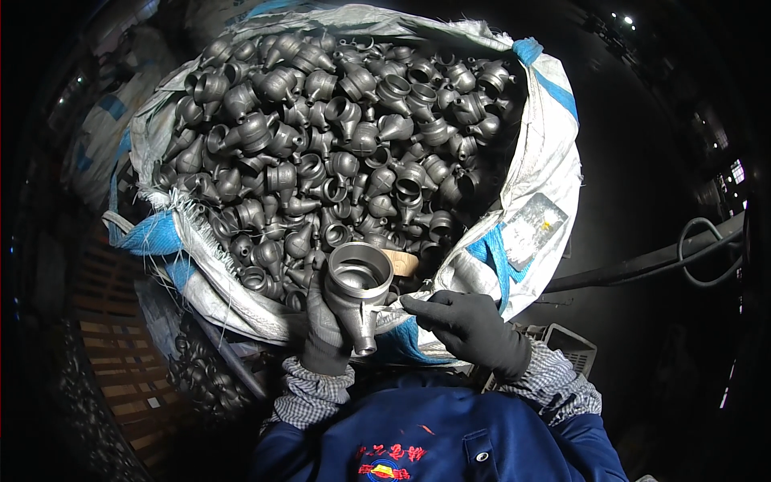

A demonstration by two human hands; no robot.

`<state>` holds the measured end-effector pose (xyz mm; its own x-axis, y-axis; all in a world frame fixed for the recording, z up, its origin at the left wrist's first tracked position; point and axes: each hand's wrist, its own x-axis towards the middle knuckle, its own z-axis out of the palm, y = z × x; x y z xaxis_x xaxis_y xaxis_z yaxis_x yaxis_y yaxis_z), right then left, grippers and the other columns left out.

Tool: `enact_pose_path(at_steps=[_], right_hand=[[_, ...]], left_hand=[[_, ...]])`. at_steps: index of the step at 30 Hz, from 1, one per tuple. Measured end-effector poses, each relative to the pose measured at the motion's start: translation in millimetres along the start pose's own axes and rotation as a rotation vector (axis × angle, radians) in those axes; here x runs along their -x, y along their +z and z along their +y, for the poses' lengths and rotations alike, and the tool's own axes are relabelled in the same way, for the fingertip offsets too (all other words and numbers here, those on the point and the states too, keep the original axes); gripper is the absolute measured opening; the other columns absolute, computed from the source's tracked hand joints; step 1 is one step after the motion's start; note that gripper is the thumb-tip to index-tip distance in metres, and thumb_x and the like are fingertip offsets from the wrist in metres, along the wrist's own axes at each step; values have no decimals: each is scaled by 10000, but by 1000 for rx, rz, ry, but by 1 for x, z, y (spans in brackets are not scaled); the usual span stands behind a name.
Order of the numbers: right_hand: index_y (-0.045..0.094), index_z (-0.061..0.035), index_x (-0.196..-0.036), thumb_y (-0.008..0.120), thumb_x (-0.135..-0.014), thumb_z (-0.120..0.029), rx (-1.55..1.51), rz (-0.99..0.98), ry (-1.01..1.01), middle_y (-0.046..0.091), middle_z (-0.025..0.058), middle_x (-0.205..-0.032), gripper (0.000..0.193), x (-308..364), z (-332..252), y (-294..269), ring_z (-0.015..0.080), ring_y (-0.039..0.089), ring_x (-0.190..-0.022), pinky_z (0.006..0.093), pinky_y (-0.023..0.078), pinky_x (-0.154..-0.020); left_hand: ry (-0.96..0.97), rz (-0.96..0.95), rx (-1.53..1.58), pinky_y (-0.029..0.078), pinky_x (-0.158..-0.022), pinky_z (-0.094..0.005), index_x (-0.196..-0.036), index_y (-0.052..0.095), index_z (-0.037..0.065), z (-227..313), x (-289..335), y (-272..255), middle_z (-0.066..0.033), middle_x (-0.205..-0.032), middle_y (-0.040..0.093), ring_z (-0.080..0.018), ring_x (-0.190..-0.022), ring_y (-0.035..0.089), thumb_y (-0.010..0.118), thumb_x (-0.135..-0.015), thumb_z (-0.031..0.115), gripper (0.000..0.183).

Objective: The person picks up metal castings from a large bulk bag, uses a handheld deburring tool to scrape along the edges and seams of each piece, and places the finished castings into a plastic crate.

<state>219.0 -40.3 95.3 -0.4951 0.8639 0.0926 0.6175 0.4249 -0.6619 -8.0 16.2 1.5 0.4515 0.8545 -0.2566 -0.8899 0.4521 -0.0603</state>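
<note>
Head view: left hand (pixel 324 333) grips one metal fitting (pixel 353 310) at the bag's (pixel 556 145) near edge, mouth up, long axis toward the wearer. Right hand (pixel 470 328) lies just right, fingers close together; whether pinching anything, cannot tell.

Dark grey gloves (pixel 328 353) cover both hands (pixel 482 325); checked cuffs (pixel 552 379); navy jacket (pixel 438 422) with red lettering (pixel 414 453), round badge (pixel 384 472), silver button (pixel 482 456).

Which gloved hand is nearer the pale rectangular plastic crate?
Right. The dark-gloved right hand is left of the crate; the dark-gloved left hand is farther left, holding a hollow grey metal fitting.
</note>
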Motion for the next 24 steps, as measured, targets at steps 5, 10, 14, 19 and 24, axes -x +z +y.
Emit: enact_pose_path(at_steps=[5,10,14,19,24], right_hand=[[542,-220,-1318,621,-815,-112,-2,-31,-33,632,70,-867,520,3,7,-1,239,641,-710,342,499,-594],[542,-210,-1317,620,-829,-110,-38,-5,-11,636,71,-869,504,2,4,-2,242,642,-722,344,504,-609],[571,-197,-1294,612,-858,-99,-176,-60,34,660,85,-933,448,6,6,1,227,659,-806,321,518,-681],[575,-72,-1285,622,-902,-122,-829,-41,371,677,77,-1107,389,4,-3,-7,124,643,-932,271,506,-794],[361,17,-1422,722,-843,-180,-749,288,253,604,176,-1234,710,-9,2,19,157,552,-1137,277,435,-943]], left_hand=[[2,-36,-62,498,-916,-518,-1213,537,17,-3,3,4,-186,-1188,592,-334,-1080,577,491,-930,509,569],[41,19,-11,495,-918,-513,-1226,534,29,-2,4,-5,-181,-1209,580,-333,-1087,574,509,-916,532,591],[24,-13,-108,493,-933,-496,-1215,526,11,-5,2,4,-172,-1166,601,-318,-1080,574,432,-953,499,562],[80,14,-174,510,-890,-470,-1161,564,36,-20,6,16,-137,-1119,623,-286,-1015,593,492,-926,538,559],[-5,-72,-187,507,-895,-424,-1155,566,53,-25,-2,11,-120,-1071,631,-258,-1006,596,463,-946,515,518]])
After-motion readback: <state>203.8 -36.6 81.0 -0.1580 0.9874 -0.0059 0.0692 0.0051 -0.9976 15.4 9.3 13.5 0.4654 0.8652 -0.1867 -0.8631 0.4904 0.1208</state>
